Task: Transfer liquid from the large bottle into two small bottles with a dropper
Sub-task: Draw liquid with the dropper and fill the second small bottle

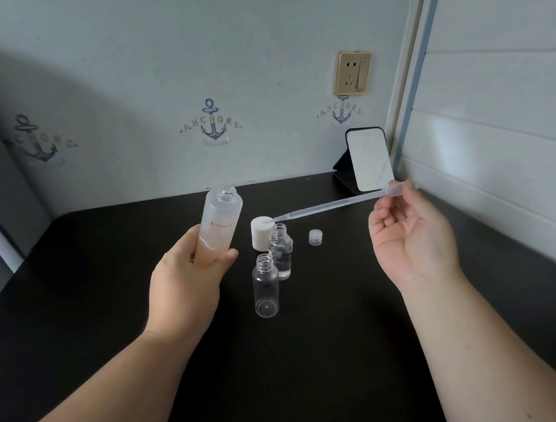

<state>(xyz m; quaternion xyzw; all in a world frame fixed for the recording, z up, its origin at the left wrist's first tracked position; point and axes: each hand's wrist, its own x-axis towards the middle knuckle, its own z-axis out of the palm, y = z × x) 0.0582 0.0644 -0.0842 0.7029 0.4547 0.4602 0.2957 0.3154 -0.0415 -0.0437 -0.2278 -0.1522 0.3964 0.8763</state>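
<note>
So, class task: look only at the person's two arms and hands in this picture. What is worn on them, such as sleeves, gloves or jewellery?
Nothing is worn that shows. The left hand and right hand are bare, with no gloves, rings, watch or bracelets in view. Both forearms are bare up to the bottom edge of the picture, so no sleeves appear. No markings show on them.

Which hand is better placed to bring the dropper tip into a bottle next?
Right. The right hand already pinches the dropper by its bulb, tip hovering near the small bottles. The left hand is occupied gripping the large bottle.
</note>
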